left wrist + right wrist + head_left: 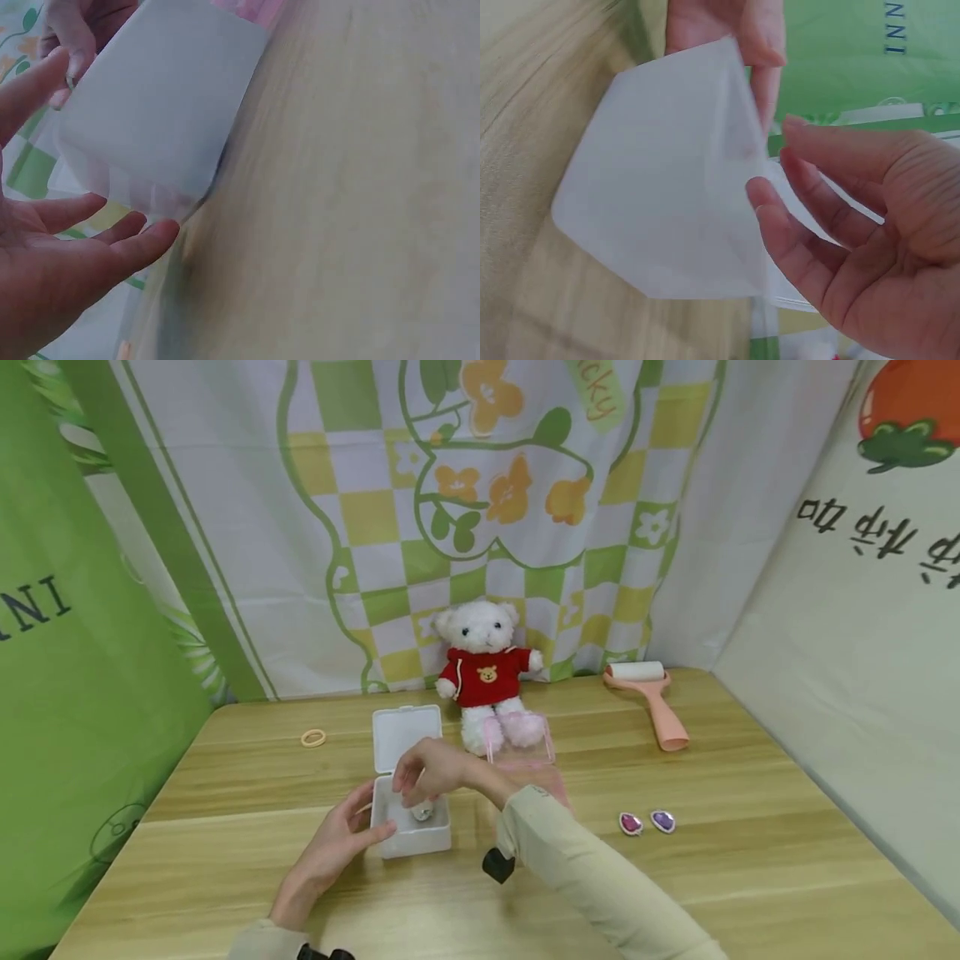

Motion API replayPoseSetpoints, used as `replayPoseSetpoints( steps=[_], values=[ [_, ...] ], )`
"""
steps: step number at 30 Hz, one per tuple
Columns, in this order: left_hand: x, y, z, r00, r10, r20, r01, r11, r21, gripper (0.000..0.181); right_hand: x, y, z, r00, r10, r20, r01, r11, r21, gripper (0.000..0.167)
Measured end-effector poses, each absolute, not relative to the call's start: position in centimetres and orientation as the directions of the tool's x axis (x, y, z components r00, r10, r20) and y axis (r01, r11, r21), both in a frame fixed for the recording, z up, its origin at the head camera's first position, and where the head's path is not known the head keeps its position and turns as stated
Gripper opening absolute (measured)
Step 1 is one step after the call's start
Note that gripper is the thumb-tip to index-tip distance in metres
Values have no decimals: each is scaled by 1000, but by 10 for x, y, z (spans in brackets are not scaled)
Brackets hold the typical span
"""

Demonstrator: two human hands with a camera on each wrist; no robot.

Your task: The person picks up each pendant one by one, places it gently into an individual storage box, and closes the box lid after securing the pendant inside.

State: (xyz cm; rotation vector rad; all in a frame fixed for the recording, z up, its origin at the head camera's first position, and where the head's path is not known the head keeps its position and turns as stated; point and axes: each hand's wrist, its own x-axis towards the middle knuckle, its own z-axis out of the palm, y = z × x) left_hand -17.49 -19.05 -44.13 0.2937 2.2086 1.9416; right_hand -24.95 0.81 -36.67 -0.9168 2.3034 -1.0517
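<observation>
An open white box [416, 842] stands on the table, its lid [407, 737] tilted back. A small shiny round item [422, 811] lies inside. My left hand [341, 835] holds the box at its left side, thumb by the near rim and fingers along the wall; the left wrist view has this hand [67, 255] against the box [161, 97]. Over the opening is my right hand [435, 770], fingers loosely bent downward. In the right wrist view, nothing clearly shows between the fingers of that hand [870, 225], beside the box [660, 187].
A white teddy bear [489, 679] in a red top sits behind, with a transparent pink case [536, 777] before it. A yellowish ring [312, 738] lies left; a peach lint roller [663, 714], a pink gem piece [630, 824] and a purple one [663, 822] lie right.
</observation>
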Motion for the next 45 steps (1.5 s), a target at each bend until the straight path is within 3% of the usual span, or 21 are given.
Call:
replayPoseSetpoints(
  steps=[3,7,14,18,24,27,38,45],
  values=[
    [-175,-192,-426,-976,220,-13,38,227,973,73,-246,15,-360,-692,-721,-29,-367,386,-847,15],
    [-177,-187,-396,-989,146,12,61,336,940,72,-243,32,-351,-751,-656,67,-340,298,-892,18],
    [-176,-131,-368,-960,240,142,195,212,958,62,-238,90,-333,-809,-558,183,-389,275,-879,15],
    [-172,-93,-372,-956,258,140,190,178,966,61,-236,127,-330,-822,-527,216,-412,289,-864,13],
    [-161,-42,-395,-978,181,105,169,386,907,79,-222,180,-343,-889,-425,171,-340,359,-869,17],
    [-160,-24,-409,-990,126,69,116,418,901,91,-215,202,-357,-915,-374,152,-297,370,-880,21],
    [-173,-18,-438,-992,125,-13,14,215,977,100,-191,277,-399,-974,-223,45,-148,471,-870,31],
    [-181,-24,-447,-977,213,24,28,15,999,84,-180,318,-424,-992,-129,-19,-50,516,-855,39]
  ],
)
